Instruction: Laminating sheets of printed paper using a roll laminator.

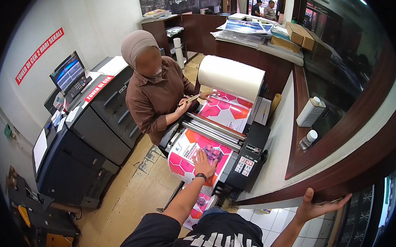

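Note:
My left hand [205,163], with a dark band on its wrist, lies with fingers spread on a printed sheet [178,162] in pink, orange and white hexagons. That sheet curves down over the front of a roll laminating machine [249,163], below its metal rollers [215,131]. Against the dark wooden ledge [332,193] at the right, my right hand [320,209] is stretched out with thumb raised, holding nothing visible. Behind the rollers lies more printed sheet [227,113], under a large white film roll [231,76].
A co-worker in brown [151,90] stands left of the machine, one hand on the sheet, the other holding a slim stick-like tool. A large dark printer [91,145] stands left. Bottles [311,111] stand on the right ledge; cardboard boxes [299,36] lie at the back.

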A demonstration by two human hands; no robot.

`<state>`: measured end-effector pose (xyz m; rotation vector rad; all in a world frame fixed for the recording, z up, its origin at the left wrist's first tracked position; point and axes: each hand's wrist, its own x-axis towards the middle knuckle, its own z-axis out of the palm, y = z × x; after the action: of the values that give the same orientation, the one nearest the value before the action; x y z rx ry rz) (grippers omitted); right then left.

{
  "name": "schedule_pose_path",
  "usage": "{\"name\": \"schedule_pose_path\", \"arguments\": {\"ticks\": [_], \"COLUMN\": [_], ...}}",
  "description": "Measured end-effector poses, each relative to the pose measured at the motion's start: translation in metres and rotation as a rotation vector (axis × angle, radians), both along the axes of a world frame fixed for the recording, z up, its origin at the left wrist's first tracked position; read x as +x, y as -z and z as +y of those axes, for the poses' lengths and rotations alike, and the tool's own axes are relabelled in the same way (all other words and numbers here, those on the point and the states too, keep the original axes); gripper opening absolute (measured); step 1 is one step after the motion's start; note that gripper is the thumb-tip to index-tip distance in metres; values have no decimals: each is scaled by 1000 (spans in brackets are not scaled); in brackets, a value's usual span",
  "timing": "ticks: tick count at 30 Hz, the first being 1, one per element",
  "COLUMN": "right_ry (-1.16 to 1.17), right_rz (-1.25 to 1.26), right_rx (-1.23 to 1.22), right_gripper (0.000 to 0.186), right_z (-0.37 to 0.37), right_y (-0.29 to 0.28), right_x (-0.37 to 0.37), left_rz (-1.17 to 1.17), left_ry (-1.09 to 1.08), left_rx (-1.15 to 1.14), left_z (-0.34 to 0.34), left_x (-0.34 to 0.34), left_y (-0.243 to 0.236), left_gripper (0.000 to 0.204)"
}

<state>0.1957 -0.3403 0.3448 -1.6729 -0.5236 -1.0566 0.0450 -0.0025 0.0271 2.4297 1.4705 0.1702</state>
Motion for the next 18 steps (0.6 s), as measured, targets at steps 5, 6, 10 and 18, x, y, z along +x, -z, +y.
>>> {"name": "schedule_pose_path", "arguments": {"ticks": [5, 6, 10, 18], "right_ry": [-10, -6, -13, -27], "right_rz": [19, 27, -13, 22], "right_rx": [5, 7, -15, 15], "right_gripper": [123, 123, 119, 122], "right_z": [2, 2, -2, 1], "right_y": [-4, -4, 1, 0], "right_x": [-3, -3, 0, -2], "left_rz": [25, 26, 21, 17], "left_ry": [9, 8, 32, 33], "left_rx": [-10, -11, -6, 12], "left_z": [3, 3, 2, -1], "left_x": [0, 0, -3, -6], "left_y": [-3, -4, -3, 1], "left_gripper": [102, 102, 102, 100]}}
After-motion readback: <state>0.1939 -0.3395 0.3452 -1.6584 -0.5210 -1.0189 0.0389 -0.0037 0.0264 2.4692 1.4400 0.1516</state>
